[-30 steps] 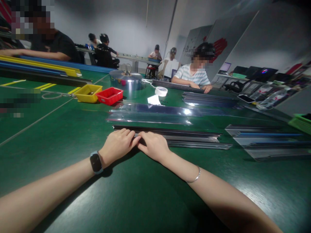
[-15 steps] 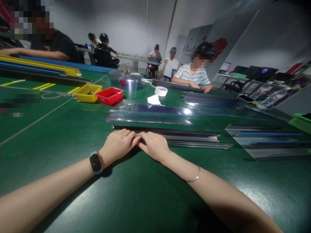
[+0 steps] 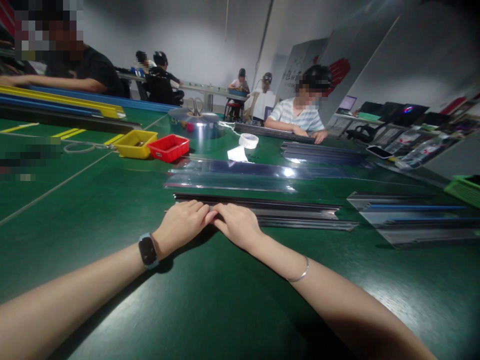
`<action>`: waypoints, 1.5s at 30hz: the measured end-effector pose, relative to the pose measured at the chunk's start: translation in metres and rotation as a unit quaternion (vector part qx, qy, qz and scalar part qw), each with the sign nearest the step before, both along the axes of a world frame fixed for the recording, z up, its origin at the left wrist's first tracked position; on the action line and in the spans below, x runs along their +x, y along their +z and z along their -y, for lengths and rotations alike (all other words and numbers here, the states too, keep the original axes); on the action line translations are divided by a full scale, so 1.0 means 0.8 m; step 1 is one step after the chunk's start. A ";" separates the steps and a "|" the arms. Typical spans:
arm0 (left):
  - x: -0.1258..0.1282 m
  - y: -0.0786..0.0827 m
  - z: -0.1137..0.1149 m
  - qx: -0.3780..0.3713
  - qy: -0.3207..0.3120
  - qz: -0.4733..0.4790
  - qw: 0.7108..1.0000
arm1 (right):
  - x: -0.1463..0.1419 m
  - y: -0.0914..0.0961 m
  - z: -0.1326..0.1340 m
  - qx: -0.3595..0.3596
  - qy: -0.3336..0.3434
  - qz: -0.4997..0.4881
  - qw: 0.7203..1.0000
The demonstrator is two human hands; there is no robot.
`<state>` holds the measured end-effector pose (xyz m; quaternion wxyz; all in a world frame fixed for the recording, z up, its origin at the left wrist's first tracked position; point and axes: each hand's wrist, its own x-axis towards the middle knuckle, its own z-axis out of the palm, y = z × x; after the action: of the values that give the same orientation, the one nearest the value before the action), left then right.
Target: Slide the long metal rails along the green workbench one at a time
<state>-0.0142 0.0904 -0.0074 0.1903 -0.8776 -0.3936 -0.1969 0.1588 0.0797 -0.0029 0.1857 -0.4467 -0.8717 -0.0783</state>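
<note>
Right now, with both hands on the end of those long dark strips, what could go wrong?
1. The left hand and right hand touch only the near end of the strips; the far end lies free and could swing out of line.
2. The clear sheets lie just behind; a forward push could shift them.
3. The strips' edges look thin and might cut skin.

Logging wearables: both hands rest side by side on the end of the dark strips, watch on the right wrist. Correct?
No: the head view shows the watch on the left wrist. The left hand and right hand do rest side by side on the dark strips' end.
</note>
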 end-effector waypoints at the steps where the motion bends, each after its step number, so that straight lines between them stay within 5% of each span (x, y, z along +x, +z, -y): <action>1: 0.000 0.000 0.000 0.002 -0.002 0.002 1.000 | 0.000 0.000 0.000 0.000 0.002 -0.002 1.000; 17: 0.002 0.004 -0.003 0.005 0.000 0.016 1.000 | 0.000 0.000 -0.001 0.024 0.007 0.029 0.999; 26: -0.016 0.003 -0.002 0.002 0.071 0.026 0.997 | 0.007 0.000 0.003 0.046 -0.042 0.044 0.997; 35: -0.002 0.008 0.003 -0.008 -0.021 0.040 0.999 | 0.006 0.000 -0.002 0.012 -0.032 0.082 0.996; 45: -0.001 0.008 0.003 -0.010 -0.008 0.029 0.999 | 0.007 0.007 -0.005 0.002 -0.005 0.110 0.994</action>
<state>-0.0146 0.0880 -0.0007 0.1683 -0.8765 -0.3936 -0.2202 0.1641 0.0838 0.0027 0.0889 -0.4394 -0.8844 -0.1300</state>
